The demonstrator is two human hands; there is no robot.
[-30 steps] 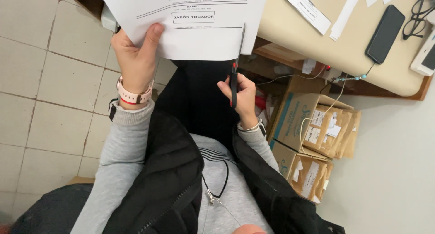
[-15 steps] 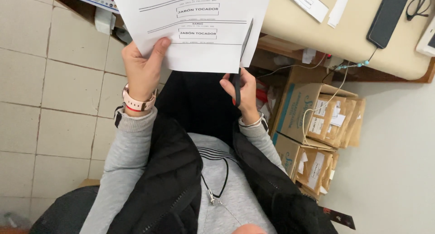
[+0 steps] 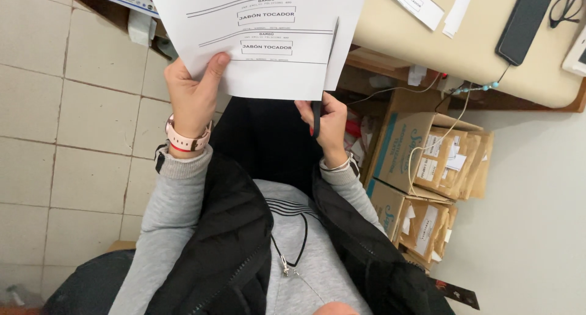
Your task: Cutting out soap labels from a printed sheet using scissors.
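Observation:
A white printed sheet of paper [image 3: 268, 40] with rows of boxed labels is held up in front of me. My left hand [image 3: 192, 95] pinches its lower left edge, thumb on top; a pink watch sits on that wrist. My right hand [image 3: 326, 123] is closed on black-handled scissors [image 3: 317, 116] just under the sheet's lower right corner. A long cut runs up the right side of the sheet, and a narrow strip [image 3: 342, 40] hangs partly free there.
A beige desk [image 3: 488, 52] at the upper right carries a black phone [image 3: 524, 23], glasses and paper slips. Open cardboard boxes [image 3: 427, 162] of brown packets stand under it. Tiled floor [image 3: 67, 126] lies to the left.
The sheet and both hands sit slightly lower and nearer in view. The scissors have dropped from inside the cut to just under the sheet's bottom edge.

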